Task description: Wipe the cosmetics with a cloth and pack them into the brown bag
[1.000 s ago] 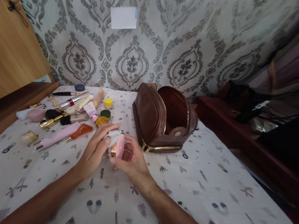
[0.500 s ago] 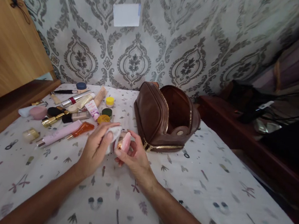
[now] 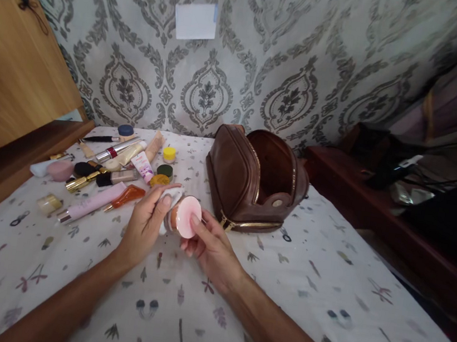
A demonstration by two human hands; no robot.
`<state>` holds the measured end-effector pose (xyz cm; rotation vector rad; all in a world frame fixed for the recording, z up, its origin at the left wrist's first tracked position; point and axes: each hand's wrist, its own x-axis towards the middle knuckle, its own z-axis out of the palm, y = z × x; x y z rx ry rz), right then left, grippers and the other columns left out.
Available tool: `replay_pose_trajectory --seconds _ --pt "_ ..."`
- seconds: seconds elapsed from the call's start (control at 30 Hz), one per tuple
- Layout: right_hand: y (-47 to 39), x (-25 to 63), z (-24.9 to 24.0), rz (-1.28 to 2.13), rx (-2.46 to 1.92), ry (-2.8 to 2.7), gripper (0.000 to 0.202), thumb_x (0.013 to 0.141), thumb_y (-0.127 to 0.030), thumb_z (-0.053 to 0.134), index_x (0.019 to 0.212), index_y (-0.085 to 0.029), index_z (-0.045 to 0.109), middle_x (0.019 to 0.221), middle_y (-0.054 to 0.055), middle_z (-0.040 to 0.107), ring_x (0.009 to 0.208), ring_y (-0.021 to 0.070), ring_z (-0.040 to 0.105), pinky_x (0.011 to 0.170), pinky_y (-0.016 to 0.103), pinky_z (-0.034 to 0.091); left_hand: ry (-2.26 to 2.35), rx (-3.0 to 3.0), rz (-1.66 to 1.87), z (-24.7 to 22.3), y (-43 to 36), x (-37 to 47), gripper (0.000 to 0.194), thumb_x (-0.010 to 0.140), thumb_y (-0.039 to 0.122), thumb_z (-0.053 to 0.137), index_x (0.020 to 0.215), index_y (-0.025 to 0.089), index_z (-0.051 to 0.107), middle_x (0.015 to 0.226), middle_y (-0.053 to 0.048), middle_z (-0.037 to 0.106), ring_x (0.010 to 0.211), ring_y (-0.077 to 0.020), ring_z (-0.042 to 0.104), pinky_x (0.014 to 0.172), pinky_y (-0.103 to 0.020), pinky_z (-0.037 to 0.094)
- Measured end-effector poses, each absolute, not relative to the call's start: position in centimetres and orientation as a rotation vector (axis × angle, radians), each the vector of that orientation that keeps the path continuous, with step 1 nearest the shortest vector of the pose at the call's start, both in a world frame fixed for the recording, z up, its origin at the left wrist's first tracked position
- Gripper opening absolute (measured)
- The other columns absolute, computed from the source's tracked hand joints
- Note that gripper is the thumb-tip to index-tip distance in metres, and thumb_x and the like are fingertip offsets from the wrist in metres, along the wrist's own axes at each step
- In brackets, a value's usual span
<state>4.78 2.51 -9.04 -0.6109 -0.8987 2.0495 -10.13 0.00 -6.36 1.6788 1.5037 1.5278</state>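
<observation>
Between my hands is a small cosmetic jar with a round, glossy pink lid and a copper-toned side, tilted so the lid faces me. My right hand grips it, thumb on the pink lid and fingers behind. A crumpled white cloth is pinched in my left hand and pressed against the jar's left side. Just behind and to the right, a brown cosmetic bag stands with its zipped top open. Left of my hands lie an orange bottle and a pink tube.
Several cosmetics lie at the left, among them a yellow-lidded jar, a dark-green-lidded jar and a white-and-purple tube. A wooden cabinet borders the left. On the right is a dark red ledge with cables.
The jar has turned so its pink lid faces the camera. My right thumb has moved from the jar's side onto the lid. The cloth stays against the jar.
</observation>
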Motion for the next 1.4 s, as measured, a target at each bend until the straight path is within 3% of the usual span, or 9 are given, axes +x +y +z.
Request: replay_pose_trajectory --seconds 0.27,0.47,0.6,0.73,0.87,1.1,1.4 --pt "2.6 4.8 -8.7 2.113 -0.680 -0.753 0.053 0.061 -0.044 0.089 0.096 -0.016 0.061 0.071 -0.001 0.066 0.047 0.0057 0.058 0.042 0.014 0.041 1.536 1.710 1.578 -7.0 -0.2 -9.4 0.039 0.100 0.041 0.038 0.122 0.017 0.060 0.125 -0.010 0.063 0.120 -0.0209 0.055 0.105 -0.035 0.040" --pt "2.2 4.8 -8.3 2.126 -0.662 -0.838 0.047 0.064 -0.036 0.088 0.098 -0.018 0.062 0.070 -0.004 0.064 0.037 0.0002 0.041 0.032 0.012 0.022 1.521 1.533 1.538 -6.8 -0.1 -9.4 0.039 0.100 0.045 0.038 0.118 0.019 0.062 0.115 -0.007 0.068 0.109 -0.0220 0.061 0.097 -0.036 0.046" --pt "2.4 4.6 -8.7 2.116 -0.655 -0.725 0.046 0.065 -0.034 0.088 0.098 -0.019 0.060 0.071 -0.004 0.065 0.044 0.0023 0.050 0.039 0.011 0.037 1.535 1.564 1.609 -6.6 -0.3 -9.3 0.036 0.100 0.043 0.038 0.117 0.021 0.061 0.115 -0.006 0.068 0.111 -0.0210 0.060 0.098 -0.035 0.046" --pt "2.7 4.6 -9.3 2.132 -0.567 -0.681 0.045 0.070 -0.041 0.085 0.100 -0.019 0.059 0.078 0.000 0.070 0.055 0.0094 0.064 0.051 0.018 0.052 1.567 1.711 1.603 -7.1 -0.4 -9.2 0.035 0.101 0.040 0.037 0.119 0.020 0.059 0.123 -0.009 0.062 0.120 -0.0218 0.054 0.106 -0.039 0.039" --pt "2.7 4.6 -9.5 2.165 -0.532 -0.685 0.043 0.074 -0.046 0.081 0.098 -0.018 0.058 0.080 0.003 0.073 0.058 0.0113 0.067 0.053 0.019 0.053 1.571 1.729 1.560 -7.4 -0.1 -9.3 0.035 0.101 0.039 0.038 0.122 0.020 0.058 0.124 -0.010 0.060 0.120 -0.0221 0.053 0.106 -0.040 0.039" --pt "2.7 4.6 -9.3 2.095 -0.590 -0.663 0.041 0.070 -0.039 0.086 0.095 -0.018 0.059 0.076 0.000 0.072 0.055 0.0098 0.067 0.049 0.016 0.050 1.534 1.522 1.546 -6.8 0.0 -9.3 0.039 0.099 0.045 0.039 0.119 0.019 0.061 0.121 -0.009 0.064 0.117 -0.0222 0.056 0.104 -0.038 0.041" --pt "3.0 4.5 -9.6 1.990 -0.632 -0.655 0.041 0.069 -0.037 0.087 0.096 -0.019 0.061 0.080 0.000 0.073 0.062 0.0118 0.070 0.056 0.018 0.057 1.538 1.488 1.443 -7.9 -0.3 -8.5 0.044 0.098 0.045 0.042 0.135 0.024 0.050 0.142 -0.009 0.053 0.136 -0.0225 0.043 0.117 -0.042 0.029"
